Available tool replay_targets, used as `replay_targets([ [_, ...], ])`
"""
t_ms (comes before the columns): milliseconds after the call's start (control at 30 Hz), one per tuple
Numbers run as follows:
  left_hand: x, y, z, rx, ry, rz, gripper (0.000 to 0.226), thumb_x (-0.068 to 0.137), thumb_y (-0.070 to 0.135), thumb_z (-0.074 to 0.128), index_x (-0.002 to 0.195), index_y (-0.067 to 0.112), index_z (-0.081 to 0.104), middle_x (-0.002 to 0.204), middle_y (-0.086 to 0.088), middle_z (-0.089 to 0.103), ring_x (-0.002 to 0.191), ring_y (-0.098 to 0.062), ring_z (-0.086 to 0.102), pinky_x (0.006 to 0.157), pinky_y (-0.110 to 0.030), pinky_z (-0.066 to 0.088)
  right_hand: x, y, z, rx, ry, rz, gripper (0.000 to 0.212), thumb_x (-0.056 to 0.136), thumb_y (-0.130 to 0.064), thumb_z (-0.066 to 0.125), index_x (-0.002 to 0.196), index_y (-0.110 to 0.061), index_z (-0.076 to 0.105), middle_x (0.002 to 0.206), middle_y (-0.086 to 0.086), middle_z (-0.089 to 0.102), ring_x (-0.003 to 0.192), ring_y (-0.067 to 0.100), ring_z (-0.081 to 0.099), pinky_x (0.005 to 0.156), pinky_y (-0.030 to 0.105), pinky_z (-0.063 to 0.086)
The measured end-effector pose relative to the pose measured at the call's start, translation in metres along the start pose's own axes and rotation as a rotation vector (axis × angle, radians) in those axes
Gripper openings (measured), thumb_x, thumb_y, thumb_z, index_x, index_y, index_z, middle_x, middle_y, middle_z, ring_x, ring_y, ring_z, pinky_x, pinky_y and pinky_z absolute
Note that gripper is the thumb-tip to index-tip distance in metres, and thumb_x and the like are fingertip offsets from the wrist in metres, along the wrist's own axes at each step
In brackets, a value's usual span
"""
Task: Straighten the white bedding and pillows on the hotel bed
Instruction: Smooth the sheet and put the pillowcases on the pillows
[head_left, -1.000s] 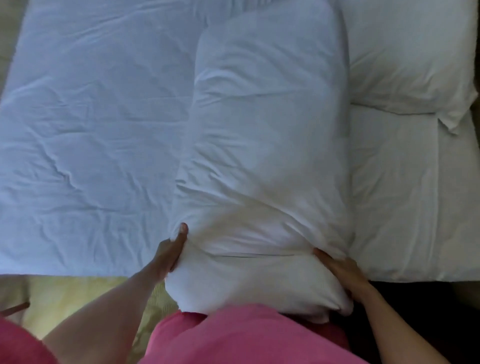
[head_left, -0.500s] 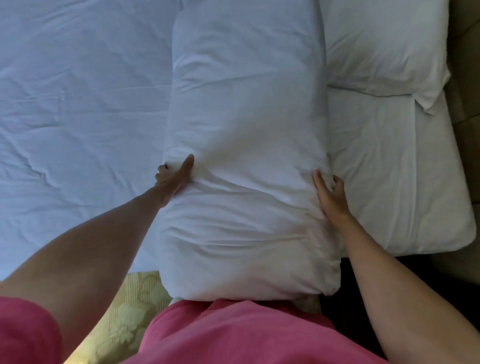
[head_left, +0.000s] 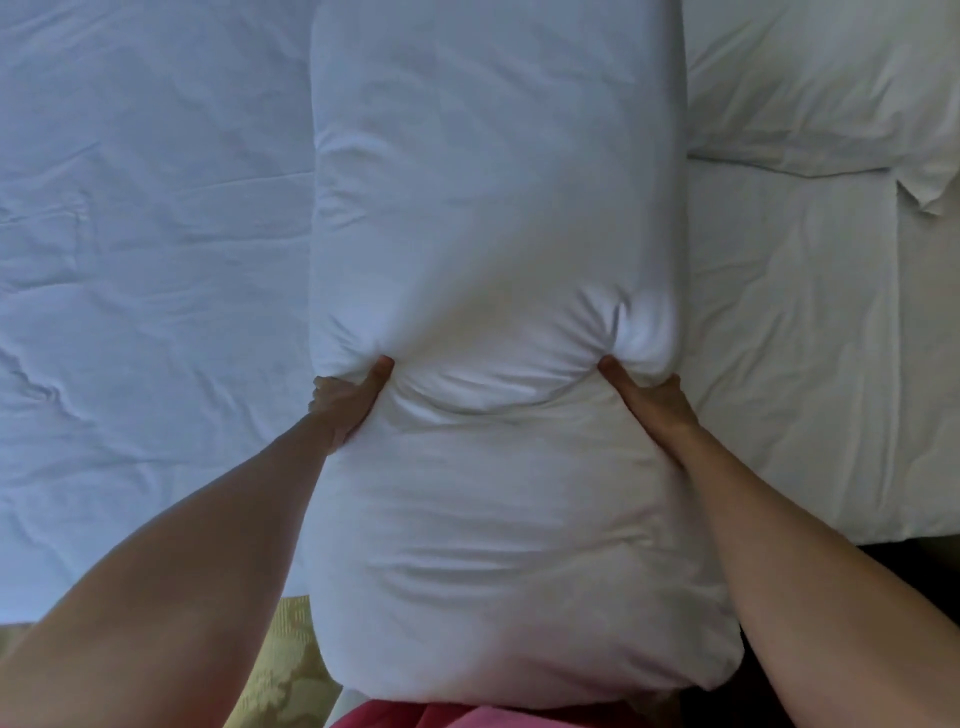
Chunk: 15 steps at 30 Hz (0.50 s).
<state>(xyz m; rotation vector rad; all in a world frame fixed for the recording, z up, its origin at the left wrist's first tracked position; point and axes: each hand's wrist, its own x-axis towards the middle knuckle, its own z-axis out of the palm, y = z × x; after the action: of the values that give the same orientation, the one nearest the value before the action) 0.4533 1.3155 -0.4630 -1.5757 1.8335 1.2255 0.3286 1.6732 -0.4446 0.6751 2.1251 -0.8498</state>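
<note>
Both hands grip the long white pillow at its sides — the left hand and right hand each dig a thumb into the top (fingers tucked beneath). It lies lengthwise between them on the sheet; beyond the right hand rests another pillow.

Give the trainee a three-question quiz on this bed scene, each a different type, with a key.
1. True or false: both hands grip the long pillow.
2. Where does the second pillow lie? A) right of the long one B) under it C) on the floor
3. Fill in: the left hand and right hand hold the long pillow by its two ___.

Key: 1 true; 2 A; 3 sides
</note>
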Motion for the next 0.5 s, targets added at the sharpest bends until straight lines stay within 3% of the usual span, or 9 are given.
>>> replay_targets([
  [67, 0.001, 0.001, 0.004, -0.043, -0.061, 0.035, 0.125, 0.055, 0.086, 0.065, 0.143, 0.003, 0.034, 0.132, -0.002, 0.048, 0.127, -0.025, 0.050, 0.105, -0.041, 0.045, 0.003, 0.008, 0.004, 0.017, 0.074, -0.044, 0.122, 0.066, -0.088, 0.056, 0.155, -0.011, 0.022, 0.155, 0.012, 0.038, 0.140, 0.030, 0.040, 0.113, 0.037, 0.030],
  [167, -0.003, -0.001, -0.003, -0.056, -0.068, 0.093, 0.086, 0.071, 0.077, 0.063, 0.123, 0.009, 0.061, 0.113, -0.008, 0.067, 0.111, -0.028, 0.063, 0.094, -0.038, 0.051, -0.002, 0.008, 0.002, 0.048, 0.096, -0.036, 0.107, 0.074, -0.084, 0.052, 0.149, -0.009, 0.037, 0.149, 0.015, 0.045, 0.135, 0.032, 0.045, 0.110, 0.036, 0.033],
  [333, -0.036, 0.003, -0.024, -0.003, 0.102, 0.017, 0.100, 0.084, 0.082, 0.031, 0.134, -0.003, 0.050, 0.130, -0.024, 0.057, 0.118, -0.039, 0.056, 0.102, -0.044, 0.045, -0.031, -0.005, -0.019, 0.122, 0.068, -0.015, 0.105, 0.077, -0.080, 0.051, 0.144, 0.001, 0.042, 0.145, 0.022, 0.048, 0.131, 0.034, 0.049, 0.109, 0.037, 0.037],
  [500, -0.091, 0.011, -0.038, 0.010, 0.151, 0.030, 0.100, 0.087, 0.080, 0.022, 0.136, -0.004, 0.048, 0.133, -0.027, 0.054, 0.121, -0.041, 0.053, 0.101, -0.044, 0.042, -0.083, -0.005, -0.039, 0.272, 0.099, -0.019, 0.104, 0.082, -0.079, 0.043, 0.146, 0.003, 0.038, 0.149, 0.024, 0.042, 0.136, 0.036, 0.043, 0.115, 0.038, 0.031],
])
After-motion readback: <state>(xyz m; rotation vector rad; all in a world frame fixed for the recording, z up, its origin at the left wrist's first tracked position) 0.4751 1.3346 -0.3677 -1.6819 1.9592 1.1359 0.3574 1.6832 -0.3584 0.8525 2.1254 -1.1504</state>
